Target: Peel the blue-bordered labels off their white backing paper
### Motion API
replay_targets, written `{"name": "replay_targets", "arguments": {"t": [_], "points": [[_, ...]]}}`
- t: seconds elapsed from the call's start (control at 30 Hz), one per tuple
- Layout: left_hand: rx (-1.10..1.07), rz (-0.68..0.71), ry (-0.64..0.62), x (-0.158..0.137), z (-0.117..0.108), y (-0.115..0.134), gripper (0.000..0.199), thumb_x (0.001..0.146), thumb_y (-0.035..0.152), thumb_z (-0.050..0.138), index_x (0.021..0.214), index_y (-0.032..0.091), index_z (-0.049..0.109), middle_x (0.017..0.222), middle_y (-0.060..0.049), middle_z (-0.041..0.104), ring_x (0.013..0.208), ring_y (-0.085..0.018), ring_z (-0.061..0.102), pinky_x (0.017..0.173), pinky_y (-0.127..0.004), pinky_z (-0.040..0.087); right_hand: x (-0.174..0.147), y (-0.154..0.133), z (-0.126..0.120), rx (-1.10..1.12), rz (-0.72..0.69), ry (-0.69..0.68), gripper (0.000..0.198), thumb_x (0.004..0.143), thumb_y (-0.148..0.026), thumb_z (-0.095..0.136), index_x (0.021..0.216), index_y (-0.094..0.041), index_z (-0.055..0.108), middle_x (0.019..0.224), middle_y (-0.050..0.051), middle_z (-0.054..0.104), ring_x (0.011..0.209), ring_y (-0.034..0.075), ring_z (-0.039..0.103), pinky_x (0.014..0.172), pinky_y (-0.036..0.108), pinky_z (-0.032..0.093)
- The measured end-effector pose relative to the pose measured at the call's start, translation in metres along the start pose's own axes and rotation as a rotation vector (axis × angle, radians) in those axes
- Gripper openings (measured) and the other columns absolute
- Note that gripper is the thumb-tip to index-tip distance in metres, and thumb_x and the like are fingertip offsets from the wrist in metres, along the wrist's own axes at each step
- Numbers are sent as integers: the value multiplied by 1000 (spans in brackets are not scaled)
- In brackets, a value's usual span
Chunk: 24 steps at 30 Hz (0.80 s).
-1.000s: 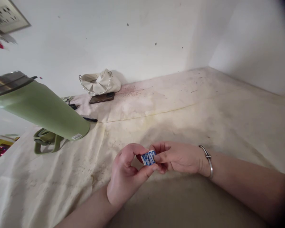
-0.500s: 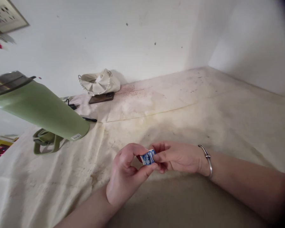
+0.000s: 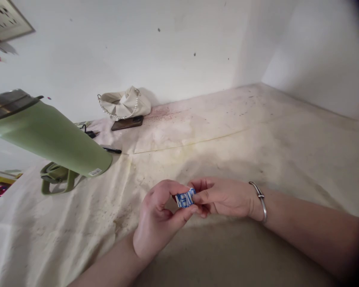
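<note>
Both grips are pinched almost closed, the bare left hand (image 3: 157,219) and bare right hand (image 3: 224,198) sharing a small, blocky, blue-and-white, clay-like piece (image 3: 185,199) between them, probably light and squashy, best held gently by its edges.

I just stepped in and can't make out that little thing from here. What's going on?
A person is holding a small blue-and-white patterned piece between both hands: the left hand grips it from one side, the right hand from the other. What exactly it is, I can't tell. It is in front of them, over the pale cloth. A green tumbler is off to the left, with a cream bag and phone farther back.
</note>
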<state>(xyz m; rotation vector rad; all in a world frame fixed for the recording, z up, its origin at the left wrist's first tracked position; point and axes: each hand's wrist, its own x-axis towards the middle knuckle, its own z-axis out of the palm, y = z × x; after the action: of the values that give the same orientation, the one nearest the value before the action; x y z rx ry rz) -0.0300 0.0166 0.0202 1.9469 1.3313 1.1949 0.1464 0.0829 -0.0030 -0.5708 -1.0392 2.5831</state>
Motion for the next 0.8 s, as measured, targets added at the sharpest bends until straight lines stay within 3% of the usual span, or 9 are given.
{"name": "replay_targets", "arguments": {"t": [0.13, 0.3, 0.37, 0.5, 0.67, 0.8], "points": [[-21, -42, -4, -2, 1, -1, 24, 71, 22, 69, 92, 26, 58, 83, -4, 61, 74, -20, 59, 67, -34, 47, 0, -1, 1, 1, 2, 22, 15, 71, -20, 69, 81, -17, 59, 70, -2, 59, 59, 8, 51, 61, 24, 39], [-162, -152, -26, -2, 2, -5, 44, 70, 37, 70, 106, 23, 48, 88, -5, 59, 78, -21, 57, 67, -34, 46, 1, -1, 7, -24, -45, 100, 19, 70, -23, 70, 80, -17, 55, 68, -3, 56, 61, 9, 51, 59, 24, 38], [-161, -176, -34, -1, 2, -5, 34, 75, 38, 63, 101, 22, 48, 86, -4, 58, 75, -19, 56, 65, -32, 45, 2, -2, 9, -82, -122, 162, 18, 72, -25, 69, 78, -17, 54, 68, -3, 54, 61, 9, 48, 58, 23, 37], [-32, -245, -26, 1, 3, -5, 9, 84, 28, 53, 87, 20, 51, 73, 0, 55, 64, -13, 50, 56, -25, 40, 4, -5, 9, -357, -266, 277, 15, 77, -29, 62, 78, -18, 53, 68, -4, 50, 60, 9, 44, 58, 24, 35], [-24, -285, -32, 4, 5, -7, 8, 83, 25, 53, 89, 20, 54, 73, 1, 54, 64, -11, 49, 56, -22, 39, 2, -7, 7, -820, -329, 393, 11, 82, -28, 56, 78, -19, 52, 65, -5, 45, 59, 9, 41, 55, 23, 32], [-62, -294, -28, 5, 4, -7, 9, 83, 25, 54, 90, 19, 55, 74, 1, 57, 64, -11, 49, 56, -22, 39, 2, -4, 7, -965, -358, 385, 9, 82, -26, 54, 77, -19, 52, 65, -5, 46, 58, 9, 41, 52, 22, 32]]}}
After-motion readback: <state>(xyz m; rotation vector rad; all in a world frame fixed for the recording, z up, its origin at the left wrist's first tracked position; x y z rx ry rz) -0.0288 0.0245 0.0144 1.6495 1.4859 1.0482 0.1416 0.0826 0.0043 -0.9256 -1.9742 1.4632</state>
